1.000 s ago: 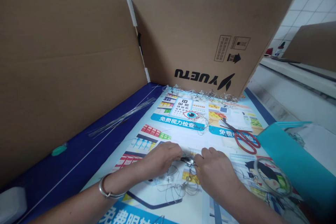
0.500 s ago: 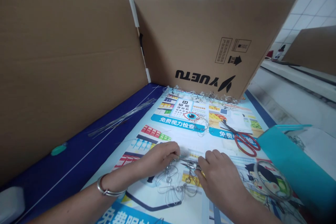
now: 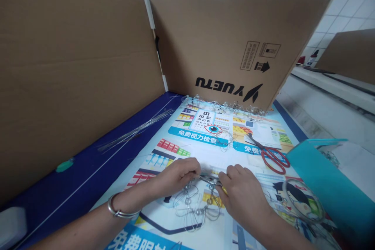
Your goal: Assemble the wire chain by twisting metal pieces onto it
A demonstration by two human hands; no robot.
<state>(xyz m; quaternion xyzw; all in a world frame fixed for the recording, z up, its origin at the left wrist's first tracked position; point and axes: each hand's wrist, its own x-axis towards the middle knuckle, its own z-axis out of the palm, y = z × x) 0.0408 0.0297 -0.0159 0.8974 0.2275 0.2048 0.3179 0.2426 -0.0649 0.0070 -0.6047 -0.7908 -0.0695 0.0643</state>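
Well to the left of the hands, the loose wire strands are out of the way, so the risk gathers at the left hand: its fingertips are pinched together, apparently on the upper end of the beaded wire piece, right at the nose of the pliers, where a slip of the metal could nip a finger. That piece lies just below and between the hands, and its thin loops could snag one another or bend if tugged. The right hand is curled closed around the pliers' yellow handles; squeezing too hard might mark or crack a bead. Beyond it, the red-handled scissors lie near enough to catch a careless knuckle. As for what is unclear, the left fingers hide the wire's end, what the pliers' tips bite is too small to tell, the right palm covers most of the handles, and the teal box at far right is cut off.
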